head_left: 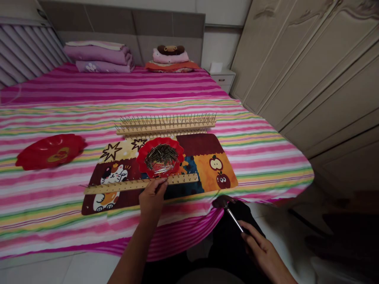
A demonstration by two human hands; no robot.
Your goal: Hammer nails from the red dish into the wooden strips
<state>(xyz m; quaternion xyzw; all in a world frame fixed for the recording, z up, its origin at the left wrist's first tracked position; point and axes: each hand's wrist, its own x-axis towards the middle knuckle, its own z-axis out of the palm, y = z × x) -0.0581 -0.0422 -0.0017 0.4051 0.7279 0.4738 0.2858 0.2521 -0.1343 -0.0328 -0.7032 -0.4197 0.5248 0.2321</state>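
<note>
My left hand [152, 196] is closed in a pinch at a narrow wooden strip [142, 184] with a row of nails standing in it. What sits between the fingertips is too small to make out. The strip lies across a patterned mat [186, 193], just in front of a red scalloped bowl [144, 150] full of loose nails [162, 157]. My right hand [257, 245] grips a hammer [233, 219] by its handle, low beside the mat's right front corner. The hammer's dark head is near the bed edge, over my leg.
Behind the bowl lie several wooden strips [166, 130] studded with upright nails. A second red dish [56, 152] is at the left on the striped bedspread [266, 157]. Folded bedding [100, 55] sits by the headboard, and a wardrobe [314, 71] stands at the right.
</note>
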